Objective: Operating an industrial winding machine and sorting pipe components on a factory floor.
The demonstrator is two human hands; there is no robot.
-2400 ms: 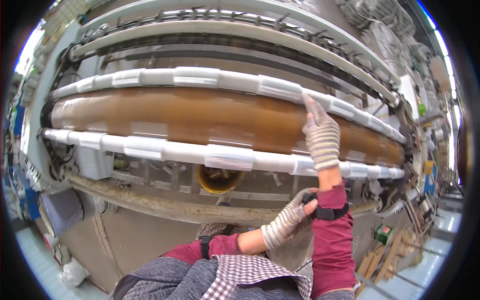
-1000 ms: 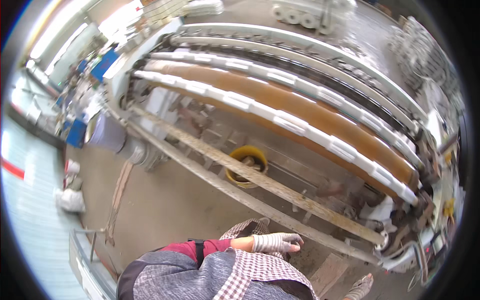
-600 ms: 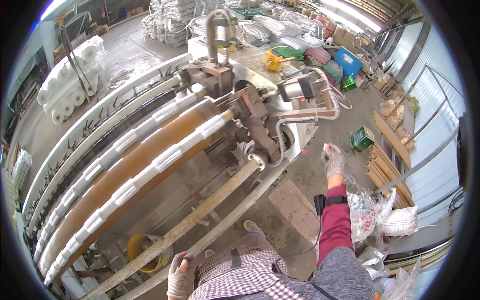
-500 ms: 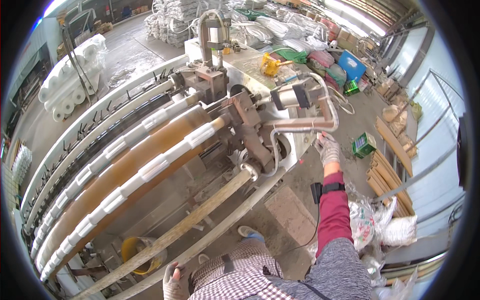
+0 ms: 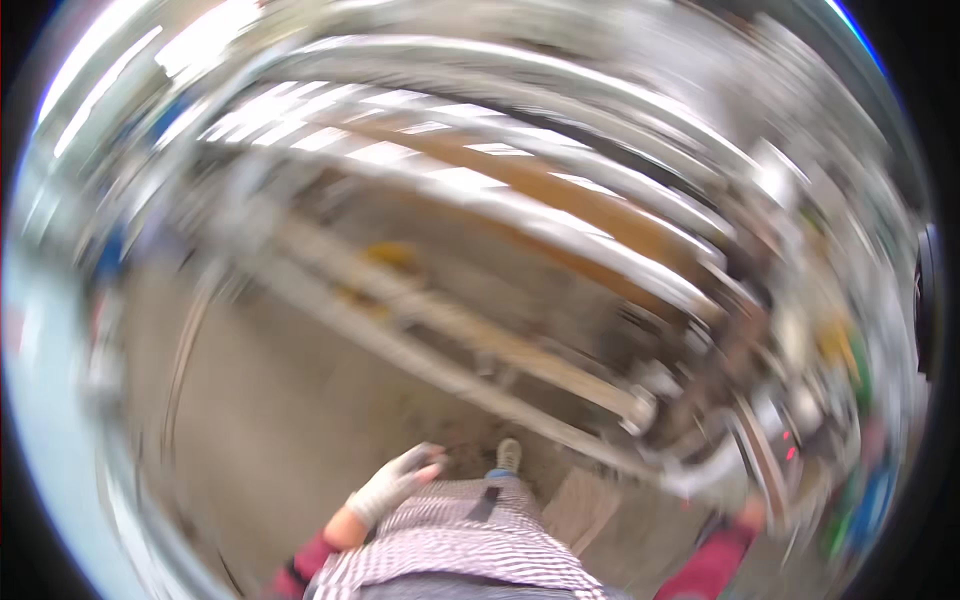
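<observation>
The view is smeared by motion. My left hand (image 5: 398,482), in a pale glove with bare fingertips, hangs in front of the checked apron (image 5: 450,530). Its fingers are loosely apart and hold nothing. My right hand (image 5: 752,512) is at the machine's right end, beside a brown bar (image 5: 762,455); blur hides its fingers, and whether it touches the bar I cannot tell. The long roller machine spans the view, with a brown roller (image 5: 560,205) between rows of white sleeves (image 5: 460,185). Lower down, a pale shaft (image 5: 500,345) runs across it.
A long rail (image 5: 430,365) lies between me and the machine. Behind the shaft is a blurred yellow bucket (image 5: 385,270). My shoe (image 5: 509,455) stands on the grey-brown floor (image 5: 260,400), near a flat reddish board (image 5: 580,510). Red lights (image 5: 790,445) glow at the right.
My view has swung left, so the machine's right end now sits at the right edge. My left hand has come up into fuller view; my right hand appears lower and farther right.
</observation>
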